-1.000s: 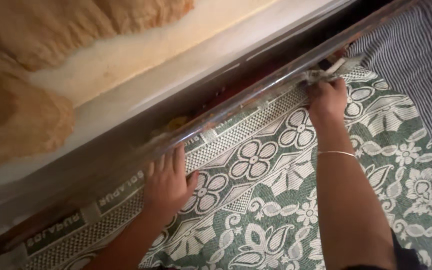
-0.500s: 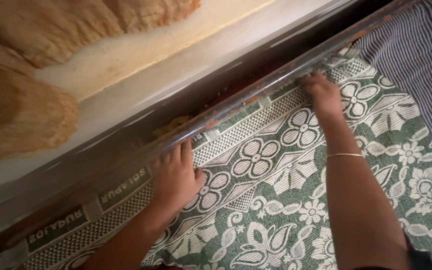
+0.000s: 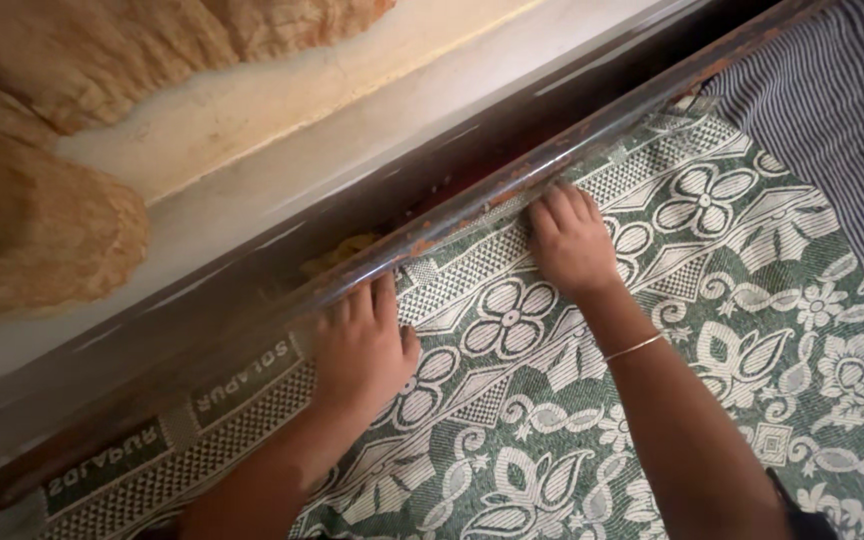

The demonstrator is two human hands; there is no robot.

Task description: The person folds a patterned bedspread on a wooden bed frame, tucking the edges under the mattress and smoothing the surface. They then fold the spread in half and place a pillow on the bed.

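Note:
A green and white woven bedsheet (image 3: pixel 572 400) with a flower pattern covers the mattress. Its bordered edge runs along a dark metal bed rail (image 3: pixel 552 160). My left hand (image 3: pixel 362 345) lies flat on the sheet's border, fingertips pushed against the rail. My right hand (image 3: pixel 569 240) presses flat on the border further along, fingers spread and touching the rail. A thin bangle sits on my right wrist. Neither hand holds anything.
A blue and white striped cloth (image 3: pixel 842 120) lies at the upper right, beside the green sheet. Beyond the rail is a pale floor (image 3: pixel 282 110) with brown fuzzy mats (image 3: pixel 42 230) on it.
My right hand has slid left along the sheet's edge, from near the corner toward my left hand, and now lies flat. The left hand has stayed almost in place.

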